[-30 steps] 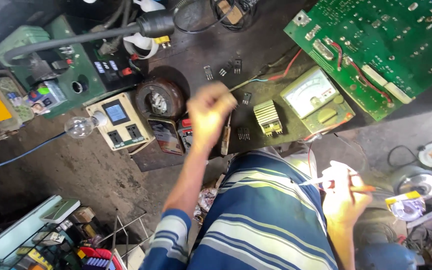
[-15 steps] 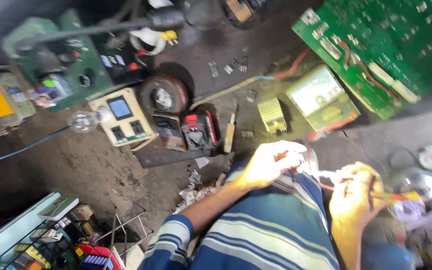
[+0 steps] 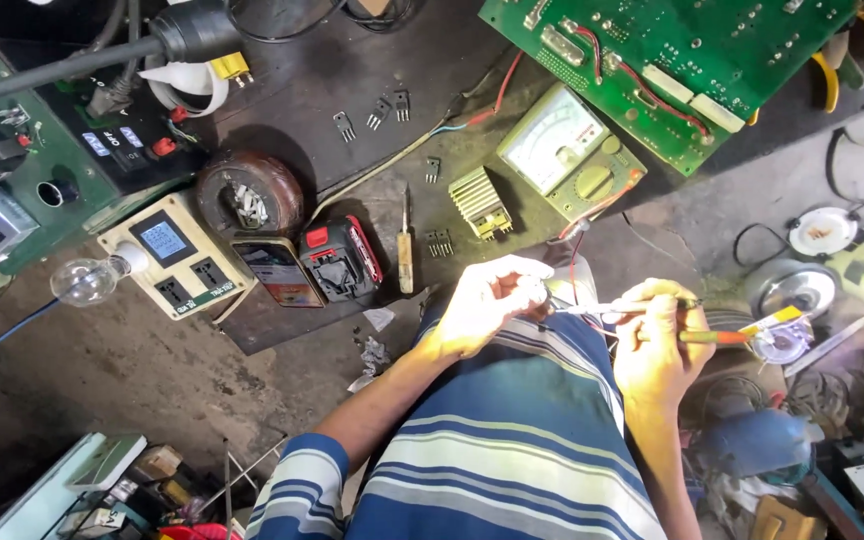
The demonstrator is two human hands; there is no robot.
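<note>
- My left hand (image 3: 487, 300) was closed, fingertips pinched on a small part I could not make out from above; it sat over my lap, just above my striped shirt (image 3: 512, 440), below the finned heat sink (image 3: 480, 203)
- My right hand (image 3: 657, 345) was wrapped shut around a slim soldering iron (image 3: 642, 312) with an orange grip; its metal shaft pointed left, the tip just beside my left fingertips; whether it touched the part, I could not tell
- The red lead (image 3: 574, 262) from the analogue meter (image 3: 570, 150) ran down toward the same spot between my hands
- To do this well, I judged that both wrists wanted bracing against my lap; the part should be held steady and the tip brought to it, not the other way round
- The pinch ought to sit back from the joint, since heat would travel through so small a piece; a brief contact seemed wiser than a long one
- The green circuit board (image 3: 672, 60), the loose transistors (image 3: 382, 108), the screwdriver (image 3: 405, 255) and the red battery pack (image 3: 342, 258) lay on the dark bench, well apart from both hands; the round tin (image 3: 782, 340) sat near my right hand
</note>
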